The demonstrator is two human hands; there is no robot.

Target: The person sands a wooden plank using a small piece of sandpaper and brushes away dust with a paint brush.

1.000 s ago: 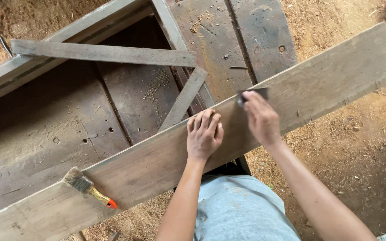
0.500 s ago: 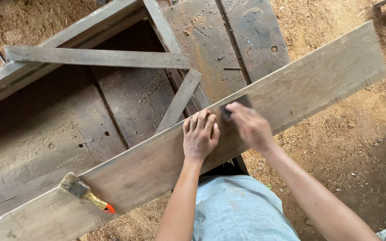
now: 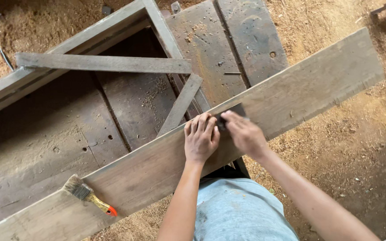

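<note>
Long plank (image 3: 291, 93), left hand (image 3: 200, 139) spread flat near its upper edge, right hand (image 3: 245, 133) pinching dark scraper (image 3: 228, 114).

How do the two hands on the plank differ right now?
The left hand lies flat, palm down, holding nothing; the right hand pinches a small dark flat piece. The left hand sits nearer the paintbrush, the right hand farther along. Both rest on the long plank.
</note>
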